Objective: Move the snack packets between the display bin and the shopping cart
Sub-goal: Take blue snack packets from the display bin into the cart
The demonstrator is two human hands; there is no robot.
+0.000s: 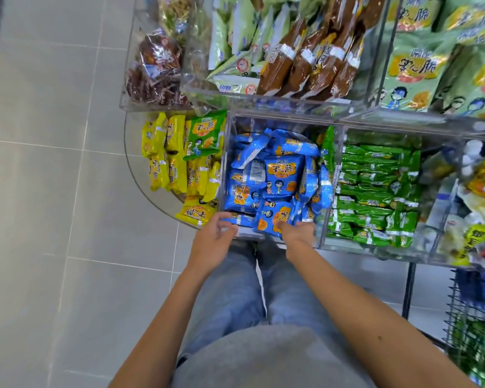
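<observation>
A clear acrylic display bin [226,152] in front of me is packed with blue snack packets [283,169]. My left hand [212,236] is at the bin's near left corner, its curled fingers touching a blue packet [241,219] at the front edge. My right hand [297,232] reaches over the near edge, its fingers gripping another blue packet [273,218]. The wire shopping cart [473,317] stands at the lower right and holds green packets.
Yellow packets [177,163] fill the curved bin to the left, and green packets [375,189] fill the one to the right. An upper tier holds brown [314,57] and pale green bags. Grey tiled floor lies to the left. My legs stand right against the bin.
</observation>
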